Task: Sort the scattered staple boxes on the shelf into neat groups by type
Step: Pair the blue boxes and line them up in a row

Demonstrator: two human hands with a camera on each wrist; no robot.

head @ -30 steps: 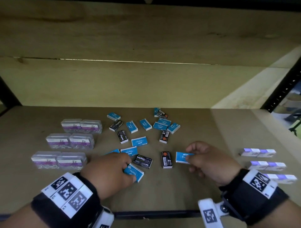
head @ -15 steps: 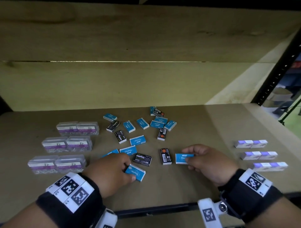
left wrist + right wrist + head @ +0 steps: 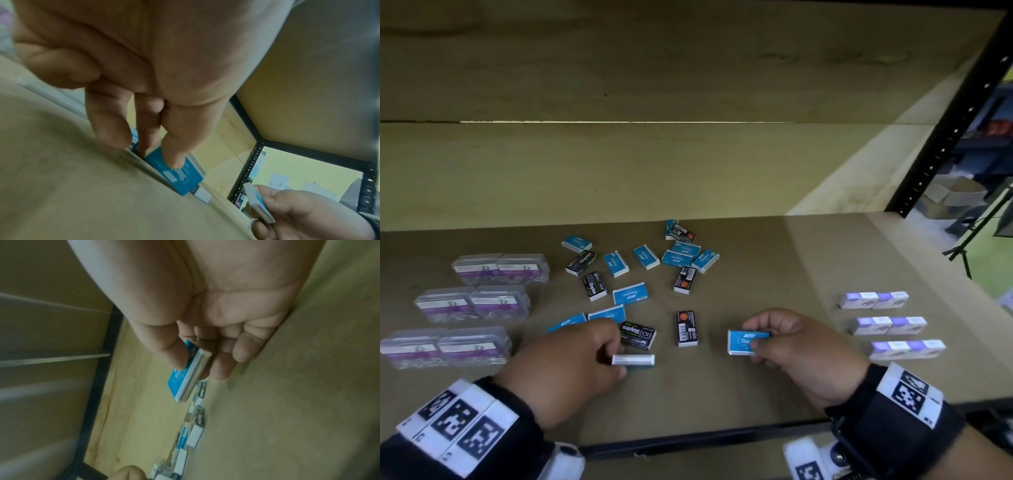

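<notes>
While both hands hold boxes, keep the grips light. Left hand (image 3: 571, 363): pinch firm on near blue box (image 3: 633, 360), tipped on edge by the black box (image 3: 637, 335); lift clear, not dragging neighbours. Right hand (image 3: 794, 346): thumb and fingers clamped on second blue box (image 3: 744, 341), raised off the shelf (image 3: 722, 404); set both flat, edges flush, apart from the purple-white rows (image 3: 890, 325) at right.

Both forearms reach forward over the shelf, each wrist wrapped in a black band with white coded tags. The left hand (image 3: 571, 363), knuckles up, has its thumb and fingers (image 3: 109, 123) curled in a pinch. The right hand (image 3: 796, 346) is likewise curled, thumb pressed against bent fingers (image 3: 224, 368), palm turned inward.
</notes>
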